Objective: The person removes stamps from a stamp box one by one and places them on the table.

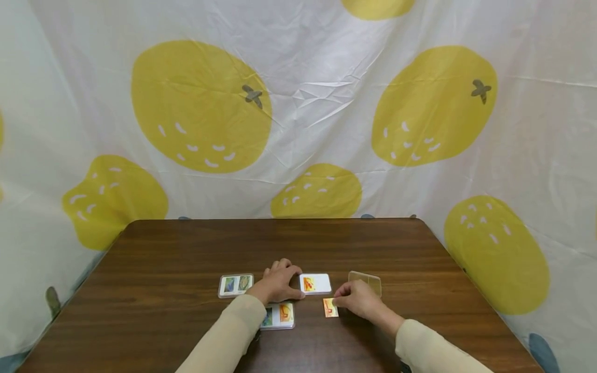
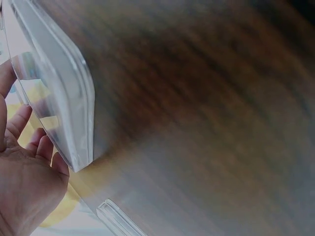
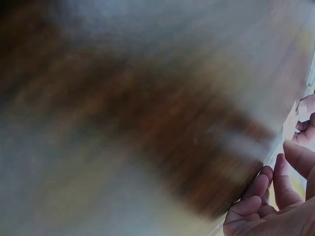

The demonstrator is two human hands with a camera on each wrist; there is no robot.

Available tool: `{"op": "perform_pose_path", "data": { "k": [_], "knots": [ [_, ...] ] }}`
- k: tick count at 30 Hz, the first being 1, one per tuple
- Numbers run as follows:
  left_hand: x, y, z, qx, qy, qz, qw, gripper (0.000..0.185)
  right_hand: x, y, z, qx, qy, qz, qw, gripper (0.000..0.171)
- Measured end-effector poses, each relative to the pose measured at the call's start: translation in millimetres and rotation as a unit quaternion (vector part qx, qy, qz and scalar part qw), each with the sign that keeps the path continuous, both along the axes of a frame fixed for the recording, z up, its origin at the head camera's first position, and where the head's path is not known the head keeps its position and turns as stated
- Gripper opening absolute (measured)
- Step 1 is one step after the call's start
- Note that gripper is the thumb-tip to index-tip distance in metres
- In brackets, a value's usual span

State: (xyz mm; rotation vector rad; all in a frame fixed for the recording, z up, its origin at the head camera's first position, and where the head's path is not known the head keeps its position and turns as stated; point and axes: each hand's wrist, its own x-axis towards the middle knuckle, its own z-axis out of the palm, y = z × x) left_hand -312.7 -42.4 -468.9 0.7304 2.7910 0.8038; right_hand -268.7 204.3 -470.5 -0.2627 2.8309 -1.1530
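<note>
My left hand (image 1: 278,282) holds the left end of a clear plastic case (image 1: 322,284), thumb at its near corner and index finger at its far corner. Inside the case lies a white backing with one orange picture on its left half. My right hand (image 1: 358,298) pinches the right edge of a small orange picture card (image 1: 329,308) just over the table, to the near right of that case. In the right wrist view, my right hand (image 3: 278,201) shows its thumb and index finger close together beside the card's edge.
Another case (image 1: 282,317) with two pictures lies partly under my left forearm. A third case (image 1: 236,285) with two pictures sits left of my left hand. Behind my right hand lies a transparent lid (image 1: 368,280). The brown wooden table (image 1: 186,248) ends at a lemon-print curtain (image 1: 317,134).
</note>
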Motion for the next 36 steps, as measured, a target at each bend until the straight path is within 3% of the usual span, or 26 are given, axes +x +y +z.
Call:
{"op": "perform_pose_path", "data": {
  "k": [18, 36],
  "knots": [
    [2.8, 2.4, 4.2, -0.002, -0.004, 0.0, 1.0, 0.055, 3.2, 2.0, 0.2, -0.002, 0.006, 0.001, 1.0, 0.009],
    [-0.9, 1.1, -0.5, -0.008, -0.007, 0.003, 0.9999, 0.056, -0.8, -0.3, 4.0, -0.029, -0.015, -0.009, 0.999, 0.008]
  ]
}}
